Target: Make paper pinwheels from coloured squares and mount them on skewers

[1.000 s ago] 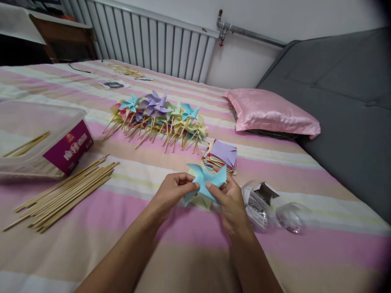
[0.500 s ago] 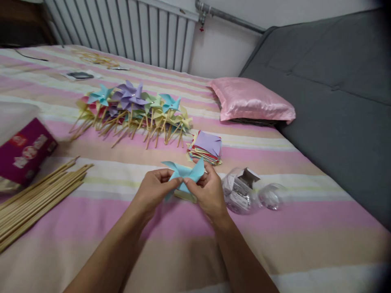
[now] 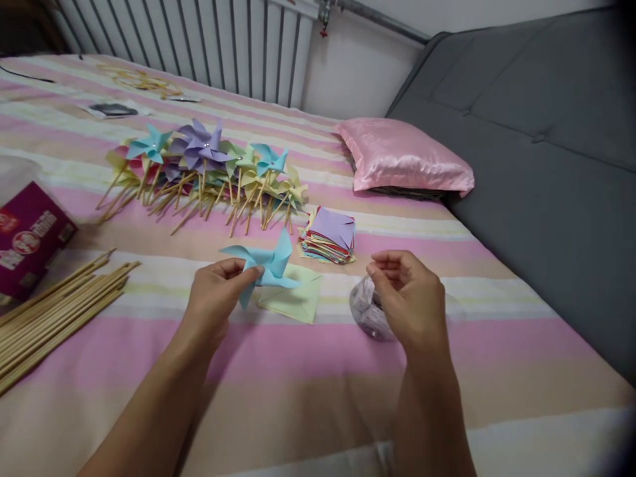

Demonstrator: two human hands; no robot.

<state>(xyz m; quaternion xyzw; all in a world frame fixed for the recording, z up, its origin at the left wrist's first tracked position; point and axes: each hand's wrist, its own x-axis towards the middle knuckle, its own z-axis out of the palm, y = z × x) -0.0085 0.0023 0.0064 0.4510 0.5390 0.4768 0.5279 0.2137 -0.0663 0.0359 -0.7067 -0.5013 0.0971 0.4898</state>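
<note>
Pinwheel, blue paper, no stick, was held just above the bed, pinched at its centre between thumb and fingers of the left hand. Right hand hovered apart from it, over a clear jar; its fingers were curled together at the tips, and whether they pinched something small could not be told.

Risks, as judged: the folded vanes were kept in place by the pinch alone, so a loosened grip would likely let them spring open. The jar lay under the right hand and a careless knock might roll it.

A pale green sheet lay just beneath the pinwheel. Near it sat a stack of coloured squares. Beyond lay a heap of finished pinwheels on sticks. Loose sticks lay at the left beside a purple box.

Bed had a pink-and-cream striped cover, soft and uneven. Pink pillow at the head, grey padded headboard on the right, white radiator on the far wall.
</note>
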